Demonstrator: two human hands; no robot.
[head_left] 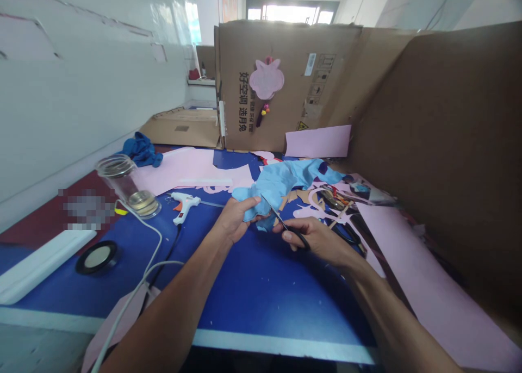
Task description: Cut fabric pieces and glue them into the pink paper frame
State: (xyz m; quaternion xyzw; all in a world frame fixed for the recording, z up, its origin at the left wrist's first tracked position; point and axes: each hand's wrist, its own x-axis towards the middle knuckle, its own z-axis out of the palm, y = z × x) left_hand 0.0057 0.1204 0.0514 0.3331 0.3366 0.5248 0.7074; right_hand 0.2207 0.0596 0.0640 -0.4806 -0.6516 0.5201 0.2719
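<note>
Light-blue fabric (281,178) stretches from the middle of the table toward the back right. My left hand (237,219) pinches its near left end, with the thumb on top. Scissors (300,237) with dark handles are in my right hand (316,240), fingers in the loops. Their blades point up and left and lie against the fabric beside my left fingers; whether they are parted I cannot tell. A small flap of the blue fabric hangs below the blades.
A white glue gun (185,205), a glass jar (136,191) and a roll of black tape (97,257) lie left. Pink sheets (196,169) and paper scraps spread behind and right. Cardboard (318,85) walls the back and right. Cables cross the front left.
</note>
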